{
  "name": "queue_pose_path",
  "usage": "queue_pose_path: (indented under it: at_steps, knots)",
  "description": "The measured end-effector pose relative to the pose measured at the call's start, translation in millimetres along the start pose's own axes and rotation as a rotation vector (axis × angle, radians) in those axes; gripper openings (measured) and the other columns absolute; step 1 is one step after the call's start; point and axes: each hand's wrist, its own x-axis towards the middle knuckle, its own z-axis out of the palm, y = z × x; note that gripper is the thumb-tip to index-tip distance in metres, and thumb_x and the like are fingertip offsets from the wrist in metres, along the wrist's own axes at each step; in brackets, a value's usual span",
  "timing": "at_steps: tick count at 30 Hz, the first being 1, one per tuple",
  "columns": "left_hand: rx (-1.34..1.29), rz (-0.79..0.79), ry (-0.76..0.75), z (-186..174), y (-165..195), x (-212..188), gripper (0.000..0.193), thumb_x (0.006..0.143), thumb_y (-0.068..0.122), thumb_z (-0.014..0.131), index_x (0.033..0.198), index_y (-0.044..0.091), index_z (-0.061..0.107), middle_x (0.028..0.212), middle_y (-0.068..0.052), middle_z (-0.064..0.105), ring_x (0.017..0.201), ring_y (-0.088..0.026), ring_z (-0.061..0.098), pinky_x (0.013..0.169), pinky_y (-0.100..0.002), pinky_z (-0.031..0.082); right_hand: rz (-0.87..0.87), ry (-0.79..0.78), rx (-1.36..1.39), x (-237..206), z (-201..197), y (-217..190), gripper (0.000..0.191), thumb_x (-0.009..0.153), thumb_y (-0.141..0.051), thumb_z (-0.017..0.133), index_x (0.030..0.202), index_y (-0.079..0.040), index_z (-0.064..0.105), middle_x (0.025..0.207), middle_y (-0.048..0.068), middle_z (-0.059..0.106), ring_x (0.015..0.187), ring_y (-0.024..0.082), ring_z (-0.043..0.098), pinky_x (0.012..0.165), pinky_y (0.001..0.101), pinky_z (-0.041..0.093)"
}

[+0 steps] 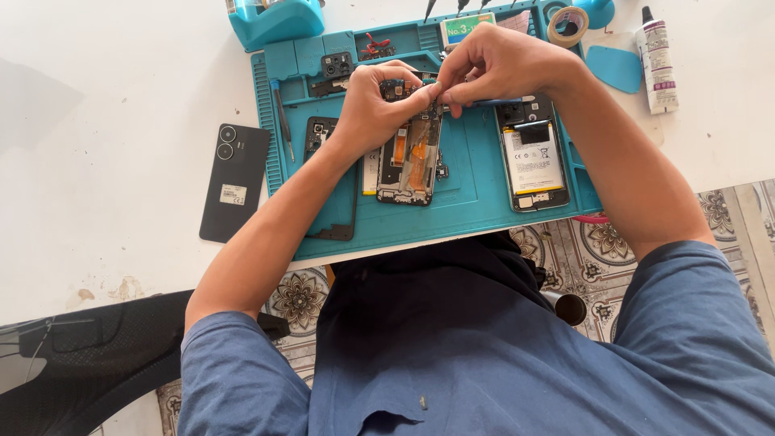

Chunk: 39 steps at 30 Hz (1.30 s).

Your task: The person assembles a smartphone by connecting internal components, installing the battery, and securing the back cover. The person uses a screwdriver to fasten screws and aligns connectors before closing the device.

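Covering the white table (105,202), a teal mat (476,190); both hands' grip pinches an opened phone (410,157).

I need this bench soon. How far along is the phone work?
Done: the black back cover lies off on the white table. In hand: left hand steadies the opened phone frame; right hand works its top with a blue-handled tool. Left: everything is open.
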Motion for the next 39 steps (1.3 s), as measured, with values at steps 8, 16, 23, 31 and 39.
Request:
queue_pose_path:
  at_steps: [8, 16, 23, 31, 39]
  knots:
    - [-0.037, -0.013, -0.013, 1, 0, 0, 0.023, 0.092, 0.023, 0.080, 0.089, 0.000, 0.079, 0.090, -0.003, 0.070, 0.076, -0.006, 0.064, 0.064, -0.022, 0.051, -0.005, -0.005, -0.018, 1, 0, 0, 0.015, 0.094, -0.014, 0.071, 0.101, -0.003, 0.079, 0.080, 0.002, 0.076, 0.072, 0.004, 0.066, 0.066, 0.0202, 0.052]
    - [-0.002, 0.033, -0.016, 0, 1, 0, 0.026, 0.095, 0.024, 0.078, 0.090, -0.001, 0.078, 0.091, -0.002, 0.070, 0.080, -0.007, 0.064, 0.070, -0.023, 0.051, 0.037, 0.027, -0.017, 0, 3, -5, 0.011, 0.093, -0.010, 0.071, 0.091, -0.002, 0.078, 0.076, 0.002, 0.074, 0.064, 0.004, 0.055, 0.055, 0.0214, 0.041]
    - [-0.024, 0.000, -0.115, -7, 2, -2, 0.024, 0.094, 0.022, 0.076, 0.095, -0.002, 0.073, 0.102, -0.003, 0.068, 0.094, -0.010, 0.063, 0.086, -0.026, 0.051, -0.020, 0.034, 0.049, 1, 3, -7, 0.010, 0.093, -0.010, 0.068, 0.091, -0.002, 0.074, 0.076, 0.000, 0.074, 0.071, 0.001, 0.067, 0.065, 0.0175, 0.052]
    - [0.020, 0.012, -0.158, -10, 0, -2, 0.028, 0.085, 0.018, 0.078, 0.100, -0.003, 0.070, 0.110, -0.006, 0.064, 0.104, -0.014, 0.062, 0.101, -0.029, 0.048, 0.031, -0.007, 0.013, 0, 1, -9, 0.012, 0.093, -0.011, 0.069, 0.091, -0.001, 0.076, 0.076, 0.003, 0.075, 0.069, 0.004, 0.065, 0.063, 0.0205, 0.050]
    - [0.056, 0.053, -0.147, -6, 4, -2, 0.027, 0.086, 0.015, 0.076, 0.103, -0.004, 0.067, 0.107, -0.005, 0.065, 0.102, -0.013, 0.062, 0.098, -0.029, 0.049, 0.044, -0.032, 0.034, 0, -2, -6, 0.013, 0.093, -0.012, 0.070, 0.093, 0.000, 0.074, 0.080, 0.003, 0.076, 0.074, 0.004, 0.070, 0.069, 0.0199, 0.054]
